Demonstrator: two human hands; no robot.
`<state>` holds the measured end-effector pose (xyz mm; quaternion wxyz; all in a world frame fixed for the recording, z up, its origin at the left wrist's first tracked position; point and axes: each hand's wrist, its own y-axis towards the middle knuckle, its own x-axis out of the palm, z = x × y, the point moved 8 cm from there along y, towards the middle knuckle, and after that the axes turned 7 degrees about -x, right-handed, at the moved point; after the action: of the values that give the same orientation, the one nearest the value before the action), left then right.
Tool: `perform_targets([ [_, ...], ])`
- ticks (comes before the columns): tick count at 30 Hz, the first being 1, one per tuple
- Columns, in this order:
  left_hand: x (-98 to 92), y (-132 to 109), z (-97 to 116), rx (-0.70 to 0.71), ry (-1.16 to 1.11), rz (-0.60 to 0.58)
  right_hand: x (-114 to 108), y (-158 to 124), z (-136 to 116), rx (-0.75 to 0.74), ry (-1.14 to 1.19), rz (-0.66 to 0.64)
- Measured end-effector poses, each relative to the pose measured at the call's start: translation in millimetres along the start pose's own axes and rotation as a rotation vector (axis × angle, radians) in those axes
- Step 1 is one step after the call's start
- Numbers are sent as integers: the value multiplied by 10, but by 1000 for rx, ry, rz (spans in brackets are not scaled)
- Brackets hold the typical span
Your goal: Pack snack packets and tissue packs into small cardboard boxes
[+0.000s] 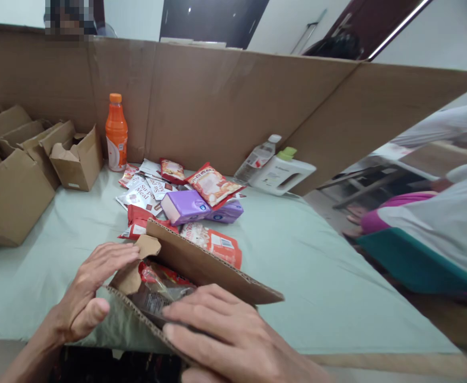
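Note:
A cardboard box (217,271) with raised flaps is in front of me at the table's near edge. Inside it are a red-and-clear plastic packet (165,276) and a dark packet with small print (156,302). My left hand (92,287) is at the box's left end, its fingers stretched out by a small end flap (149,246) and its thumb apart. My right hand (225,330) lies across the near right side of the opening. Its fingers are extended over the contents, and it covers that part of the box.
Beyond the box lie purple tissue packs (185,206), red snack bags (213,183), white sachets (138,194) and an orange-red packet (221,247). An orange drink bottle (116,133), cardboard boxes (14,197), a clear bottle (257,159) and a white jug (283,174) stand near the cardboard screen (217,101).

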<state>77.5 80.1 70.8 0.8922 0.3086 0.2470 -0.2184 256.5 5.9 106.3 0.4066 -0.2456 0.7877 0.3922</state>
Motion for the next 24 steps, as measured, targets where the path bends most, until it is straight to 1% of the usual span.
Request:
perform_targets([
  [4, 23, -18, -68, -67, 86, 55, -14, -86, 187, 96, -201, 100],
  [7, 35, -19, -128, -104, 156, 142, 15, -114, 243, 108, -286, 100],
  [10, 61, 19, -146, -110, 180, 185, 51, -112, 254, 111, -262, 75],
  [12, 86, 55, -131, -101, 187, 172, 86, -101, 263, 115, -233, 47],
  [15, 122, 87, -104, -90, 210, 123, 149, -76, 290, 111, -201, 7],
  [18, 146, 78, -124, -108, 222, 68, 169, -71, 344, 117, -175, 8],
  [20, 151, 56, -155, -124, 216, 40, 116, -104, 364, 113, -153, 57],
  [21, 149, 44, -173, -130, 215, 32, 60, -139, 362, 103, -140, 102],
  [24, 141, 23, -222, -139, 223, 25, -205, -344, 316, 87, -105, 318],
])
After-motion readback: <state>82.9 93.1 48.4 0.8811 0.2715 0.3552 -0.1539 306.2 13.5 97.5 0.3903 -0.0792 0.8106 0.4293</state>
